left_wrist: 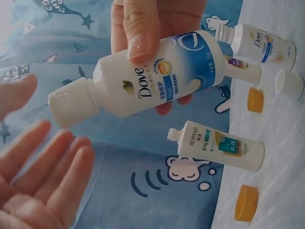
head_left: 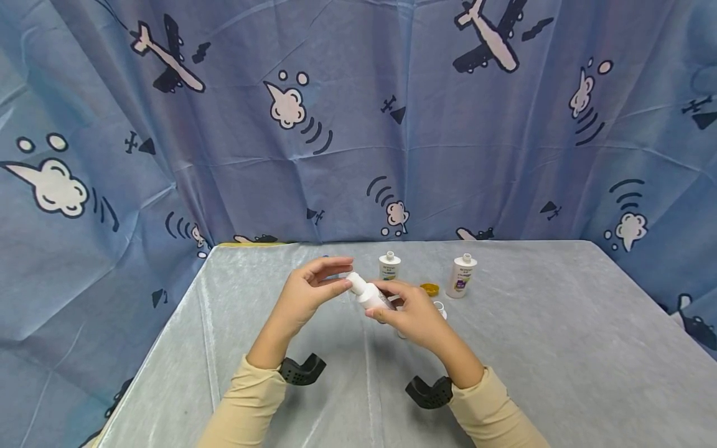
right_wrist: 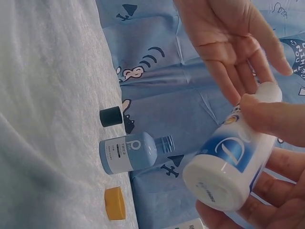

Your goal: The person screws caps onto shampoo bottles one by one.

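My right hand (head_left: 417,314) grips a white and blue Dove bottle (left_wrist: 157,76) by its body, thumb across the label. The bottle is tilted in the air above the table, its white cap (left_wrist: 73,102) pointing toward my left hand (head_left: 305,295). The left fingers are spread around the cap end, and in the left wrist view a gap shows between them and the cap. From the right wrist view, the base of the bottle faces the camera, and the left fingertips partly overlap the cap end.
On the grey-covered table (head_left: 560,348) stand uncapped bottles: a Repand bottle (left_wrist: 221,145), a purple-labelled one (head_left: 462,275), a second Dove bottle (left_wrist: 262,45) and a blue bottle (right_wrist: 126,153). Loose caps lie among them: yellow (left_wrist: 246,202), white (left_wrist: 289,85) and dark (right_wrist: 111,116). A patterned curtain (head_left: 347,155) hangs behind.
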Action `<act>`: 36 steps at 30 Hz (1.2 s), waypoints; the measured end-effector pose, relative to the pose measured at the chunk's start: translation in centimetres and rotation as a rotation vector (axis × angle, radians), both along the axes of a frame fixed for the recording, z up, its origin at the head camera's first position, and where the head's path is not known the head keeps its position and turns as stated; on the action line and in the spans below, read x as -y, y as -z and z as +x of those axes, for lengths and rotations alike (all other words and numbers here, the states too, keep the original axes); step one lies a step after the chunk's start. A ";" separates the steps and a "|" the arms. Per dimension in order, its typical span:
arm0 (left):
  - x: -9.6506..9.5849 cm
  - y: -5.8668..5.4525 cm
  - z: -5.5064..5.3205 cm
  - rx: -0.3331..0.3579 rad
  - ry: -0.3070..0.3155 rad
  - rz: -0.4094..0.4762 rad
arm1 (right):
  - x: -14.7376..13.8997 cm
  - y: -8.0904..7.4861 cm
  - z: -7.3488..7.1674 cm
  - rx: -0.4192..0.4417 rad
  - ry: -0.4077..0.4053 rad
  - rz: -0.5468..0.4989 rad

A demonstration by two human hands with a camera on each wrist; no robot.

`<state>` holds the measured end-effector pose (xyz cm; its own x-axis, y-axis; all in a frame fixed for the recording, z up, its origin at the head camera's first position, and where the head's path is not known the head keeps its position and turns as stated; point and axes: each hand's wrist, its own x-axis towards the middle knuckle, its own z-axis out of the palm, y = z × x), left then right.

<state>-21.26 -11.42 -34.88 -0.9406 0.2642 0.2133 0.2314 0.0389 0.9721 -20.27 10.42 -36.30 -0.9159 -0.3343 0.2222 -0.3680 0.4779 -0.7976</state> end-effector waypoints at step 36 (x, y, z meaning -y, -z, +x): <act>-0.4 -0.1 0.1 0.081 0.029 0.012 | 0.0 -0.2 0.2 0.004 -0.009 -0.006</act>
